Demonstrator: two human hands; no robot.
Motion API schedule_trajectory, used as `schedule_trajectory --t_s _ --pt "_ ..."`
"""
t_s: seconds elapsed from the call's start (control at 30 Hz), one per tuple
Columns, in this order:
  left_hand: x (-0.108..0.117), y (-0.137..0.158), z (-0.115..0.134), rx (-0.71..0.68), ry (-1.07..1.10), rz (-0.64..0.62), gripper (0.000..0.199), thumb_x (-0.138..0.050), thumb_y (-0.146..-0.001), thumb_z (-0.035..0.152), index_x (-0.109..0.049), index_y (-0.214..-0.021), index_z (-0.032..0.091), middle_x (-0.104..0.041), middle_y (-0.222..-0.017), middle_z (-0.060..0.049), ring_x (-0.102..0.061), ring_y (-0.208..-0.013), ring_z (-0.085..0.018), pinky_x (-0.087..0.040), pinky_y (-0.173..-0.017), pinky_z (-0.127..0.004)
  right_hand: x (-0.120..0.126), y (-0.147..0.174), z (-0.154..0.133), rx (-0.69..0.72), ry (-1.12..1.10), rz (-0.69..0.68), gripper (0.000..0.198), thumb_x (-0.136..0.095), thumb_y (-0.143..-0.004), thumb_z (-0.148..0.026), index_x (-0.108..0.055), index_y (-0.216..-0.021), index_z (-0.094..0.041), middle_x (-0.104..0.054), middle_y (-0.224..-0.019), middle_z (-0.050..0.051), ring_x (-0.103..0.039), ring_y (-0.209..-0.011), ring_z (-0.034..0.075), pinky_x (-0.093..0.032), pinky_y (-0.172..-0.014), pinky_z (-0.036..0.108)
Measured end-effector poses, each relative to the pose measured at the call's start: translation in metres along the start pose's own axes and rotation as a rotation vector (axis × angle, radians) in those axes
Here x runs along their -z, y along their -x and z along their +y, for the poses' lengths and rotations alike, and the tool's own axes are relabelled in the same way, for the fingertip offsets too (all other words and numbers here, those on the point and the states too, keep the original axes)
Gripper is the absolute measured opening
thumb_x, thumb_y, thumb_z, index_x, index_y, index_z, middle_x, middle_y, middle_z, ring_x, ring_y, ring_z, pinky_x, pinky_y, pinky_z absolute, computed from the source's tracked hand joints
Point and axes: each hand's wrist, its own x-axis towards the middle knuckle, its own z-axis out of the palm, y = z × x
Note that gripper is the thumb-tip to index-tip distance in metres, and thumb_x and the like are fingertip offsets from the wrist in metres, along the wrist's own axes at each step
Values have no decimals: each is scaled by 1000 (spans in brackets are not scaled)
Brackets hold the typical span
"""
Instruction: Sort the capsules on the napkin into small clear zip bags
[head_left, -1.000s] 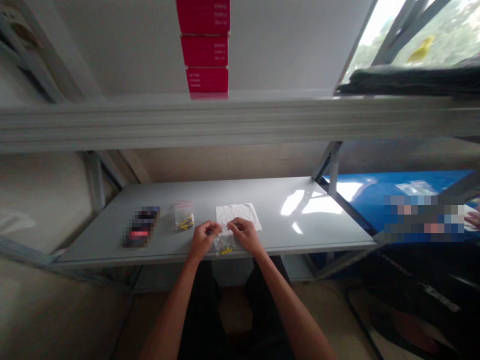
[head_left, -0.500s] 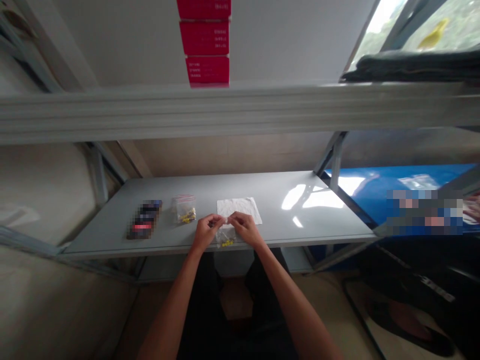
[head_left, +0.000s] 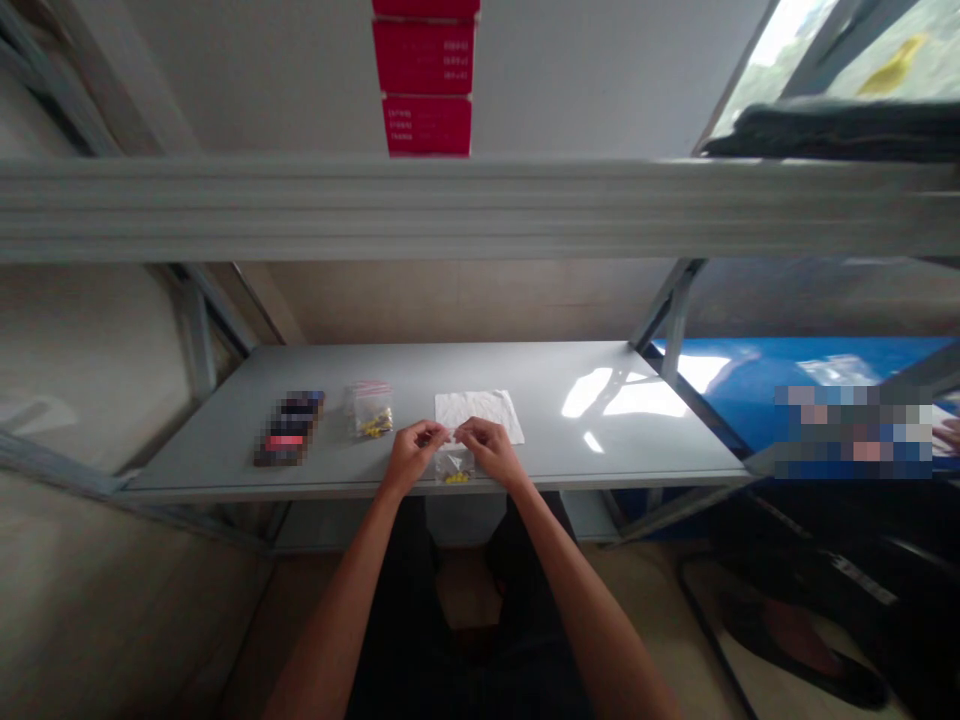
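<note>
A small clear zip bag (head_left: 454, 466) hangs between my hands at the front edge of the grey shelf, small yellow pieces gathered at its bottom. My left hand (head_left: 412, 450) pinches the bag's top edge from the left, fingers closed. On the other side my right hand (head_left: 489, 450) pinches the same edge, its fingertips close to the left ones. Just behind the hands lies a white cloth or tissue (head_left: 480, 408), spread flat. To the left, more clear zip bags (head_left: 371, 410) with yellow pieces in them rest on the shelf.
The grey shelf board (head_left: 555, 460) spans the front. A dark, blurred-out object (head_left: 291, 428) lies at its left. Above runs a thick shelf beam (head_left: 480, 210) with red boxes (head_left: 426, 60) over it. At the right are a blue surface (head_left: 735, 400) and part of another person's hand (head_left: 946, 432).
The view has tilted slightly downward. My hands keep their pinch on the zip bag, which now hangs straighter with its yellow pieces lower down. Another person's hand shows at the right edge.
</note>
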Motion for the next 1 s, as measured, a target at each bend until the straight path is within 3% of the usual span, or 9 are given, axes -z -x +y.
schedule_trajectory --t_s 0.33,0.63,1.0 --pt "1 0 -1 -10 -64 18 27 -75 -81 46 -77 -78 19 -77 -77 -4 -69 -75 -20 -51 -73 -28 -4 -1 0 7 6 -21 34 -61 -93 -49 -74 -90 -18 -71 -79 4 -60 -67 15 -43 -61 25" --pt "-3 0 0 -82 -166 116 30 -69 -84 45 -72 -69 19 -73 -69 -2 -65 -68 -18 -49 -70 -28 -4 0 -2 -1 3 86 34 -64 -91 -46 -78 -80 -17 -73 -75 5 -61 -67 18 -43 -64 27" --pt "-6 1 1 -33 -103 165 30 -72 -80 48 -77 -82 18 -75 -74 -3 -68 -73 -20 -51 -75 -29 -4 -3 -4 -44 1 101 42 -59 -90 -51 -81 -84 -16 -73 -73 4 -61 -66 18 -43 -64 27"
